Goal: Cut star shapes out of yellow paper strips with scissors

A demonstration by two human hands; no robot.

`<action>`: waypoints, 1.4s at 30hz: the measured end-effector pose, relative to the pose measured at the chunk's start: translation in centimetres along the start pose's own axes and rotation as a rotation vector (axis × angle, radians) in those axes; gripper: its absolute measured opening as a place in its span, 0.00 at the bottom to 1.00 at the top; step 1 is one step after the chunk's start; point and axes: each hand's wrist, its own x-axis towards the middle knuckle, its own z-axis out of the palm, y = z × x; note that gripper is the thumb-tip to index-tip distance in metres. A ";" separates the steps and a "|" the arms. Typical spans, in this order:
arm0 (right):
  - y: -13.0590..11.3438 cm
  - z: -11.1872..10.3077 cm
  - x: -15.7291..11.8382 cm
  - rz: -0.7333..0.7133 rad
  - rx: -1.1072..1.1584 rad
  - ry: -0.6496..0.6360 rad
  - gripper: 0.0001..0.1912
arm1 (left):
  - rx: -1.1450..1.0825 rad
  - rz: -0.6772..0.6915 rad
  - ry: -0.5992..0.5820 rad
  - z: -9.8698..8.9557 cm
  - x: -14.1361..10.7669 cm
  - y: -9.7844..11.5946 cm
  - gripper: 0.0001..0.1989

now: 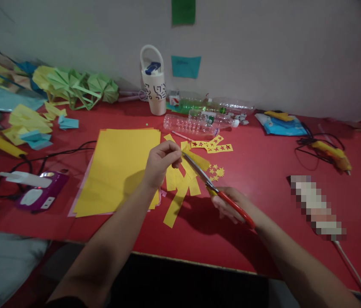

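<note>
My right hand (228,205) is closed around the red handles of a pair of scissors (212,185), whose blades point up and left. The fingers of my left hand (166,160) pinch a piece of yellow paper (199,159) close to the blade tips. Exactly where the blades meet the paper is hard to make out. Under both hands lie several cut yellow paper strips (175,205). A small heap of yellow paper stars (218,172) sits to the right of them. Strips with star-shaped holes (220,148) lie just behind.
Left of the strips is a stack of yellow sheets (119,167), with a purple power socket (42,192) beyond. A white tumbler (154,92) and plastic bottles (189,124) stand or lie at the wall. A yellow glue gun (332,155) and a pixelated object (316,207) are at right.
</note>
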 end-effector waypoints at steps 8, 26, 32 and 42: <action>0.0 0.0 0.0 -0.026 0.011 -0.007 0.29 | 0.013 0.059 -0.001 0.0 0.1 -0.4 0.04; -0.2 0.4 -0.1 -0.076 0.010 -0.008 0.31 | 0.129 0.188 -0.057 -0.1 0.1 -0.8 0.08; -0.1 0.4 -0.1 -0.071 0.021 0.000 0.30 | 0.139 0.169 -0.054 0.0 -0.1 -0.5 0.09; -0.1 0.2 -0.1 -0.062 0.003 -0.013 0.30 | 0.166 0.177 -0.066 -0.1 -0.1 -0.5 0.09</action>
